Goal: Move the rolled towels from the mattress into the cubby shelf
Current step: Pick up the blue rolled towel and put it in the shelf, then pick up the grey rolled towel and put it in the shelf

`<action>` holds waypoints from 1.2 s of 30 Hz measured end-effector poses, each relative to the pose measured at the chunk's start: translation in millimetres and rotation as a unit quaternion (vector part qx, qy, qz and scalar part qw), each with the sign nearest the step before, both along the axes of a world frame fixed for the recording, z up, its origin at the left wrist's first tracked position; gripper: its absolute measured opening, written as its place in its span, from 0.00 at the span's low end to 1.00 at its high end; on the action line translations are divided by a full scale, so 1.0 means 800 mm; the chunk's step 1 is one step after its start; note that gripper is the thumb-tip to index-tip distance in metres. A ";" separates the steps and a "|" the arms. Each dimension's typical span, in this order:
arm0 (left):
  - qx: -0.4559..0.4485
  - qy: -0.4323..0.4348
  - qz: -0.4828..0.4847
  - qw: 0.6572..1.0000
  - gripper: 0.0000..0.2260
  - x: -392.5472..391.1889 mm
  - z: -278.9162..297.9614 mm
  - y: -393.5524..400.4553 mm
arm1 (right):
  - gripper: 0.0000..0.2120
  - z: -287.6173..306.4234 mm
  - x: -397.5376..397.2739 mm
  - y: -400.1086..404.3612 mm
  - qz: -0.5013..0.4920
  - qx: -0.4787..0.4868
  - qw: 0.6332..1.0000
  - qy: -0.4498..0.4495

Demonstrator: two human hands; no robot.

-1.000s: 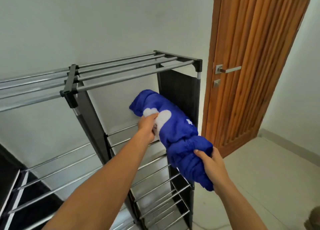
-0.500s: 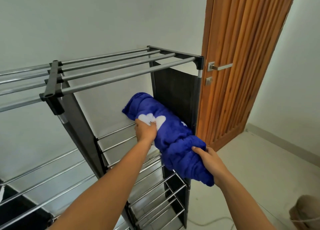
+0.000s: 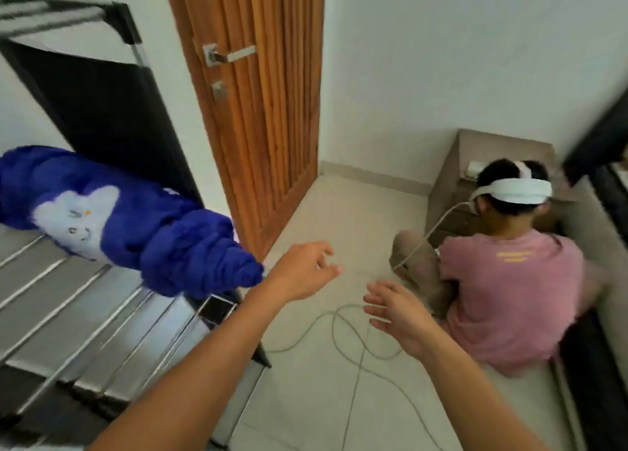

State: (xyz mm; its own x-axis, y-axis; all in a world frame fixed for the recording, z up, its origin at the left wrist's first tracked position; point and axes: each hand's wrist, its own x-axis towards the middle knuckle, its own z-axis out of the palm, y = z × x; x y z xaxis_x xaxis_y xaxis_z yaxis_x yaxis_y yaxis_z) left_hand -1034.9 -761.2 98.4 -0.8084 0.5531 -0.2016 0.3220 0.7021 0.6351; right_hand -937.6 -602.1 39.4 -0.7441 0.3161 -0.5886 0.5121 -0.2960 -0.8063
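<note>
Shelf [image 3: 78, 301] at left: metal bars, dark side panel. Door [image 3: 258, 117] beside it, shut. Second person [image 3: 506, 280] sits on the floor at right, back to camera, white headband. Towel [image 3: 129, 226], blue, rolled, lies on the shelf bars, near end overhanging the front edge. Left hand [image 3: 302, 272] near that end, not touching, fingers spread, empty. Right hand [image 3: 397, 318] likewise spread and empty, over a floor cable [image 3: 353, 342].

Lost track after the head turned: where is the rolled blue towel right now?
In the head view the rolled blue towel lies at left on the metal-bar shelf, against its black side panel, free of both hands.
</note>
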 end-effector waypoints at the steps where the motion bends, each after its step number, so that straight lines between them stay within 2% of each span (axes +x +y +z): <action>1: -0.034 -0.035 -0.039 0.998 0.21 0.013 -0.015 0.031 | 0.20 -0.004 0.033 0.026 -0.036 0.003 0.999 -0.007; 3: -0.073 -0.073 -0.127 0.986 0.21 0.056 -0.037 0.099 | 0.17 -0.010 0.111 0.077 -0.125 0.002 0.992 -0.013; 5: -0.058 -0.093 -0.204 0.973 0.19 0.113 -0.046 0.171 | 0.15 -0.013 0.198 0.126 -0.234 -0.027 0.972 -0.005; 10: 0.002 -0.142 -0.343 0.929 0.14 0.296 -0.047 0.342 | 0.10 -0.017 0.438 0.207 -0.478 -0.123 0.868 0.045; 13: 0.030 -0.250 -0.373 0.893 0.04 0.426 -0.038 0.423 | 0.10 -0.022 0.579 0.235 -0.567 -0.137 0.810 0.066; 18: -0.014 -0.444 -0.352 0.824 0.04 0.630 -0.046 0.513 | 0.16 -0.017 0.782 0.252 -0.702 -0.152 0.690 0.095; 20: -0.039 -0.466 -0.370 0.803 0.04 0.697 -0.049 0.541 | 0.17 -0.018 0.842 0.256 -0.738 -0.161 0.646 0.112; 24: -0.075 -0.442 -0.429 0.784 0.04 0.812 -0.052 0.595 | 0.18 -0.025 0.924 0.266 -0.794 -0.165 0.567 0.143; 27: -0.096 -0.430 -0.466 0.767 0.04 0.879 -0.061 0.646 | 0.19 -0.034 0.962 0.288 -0.816 -0.161 0.535 0.149; 31: -0.101 -0.408 -0.488 0.765 0.03 0.960 -0.077 0.735 | 0.17 -0.042 1.001 0.346 -0.830 -0.141 0.521 0.139; 34: -0.092 -0.390 -0.498 0.769 0.03 1.009 -0.082 0.804 | 0.19 -0.044 1.026 0.393 -0.837 -0.125 0.515 0.136; 36: -0.086 -0.367 -0.507 0.775 0.02 1.036 -0.083 0.851 | 0.21 -0.046 1.039 0.428 -0.831 -0.130 0.527 0.121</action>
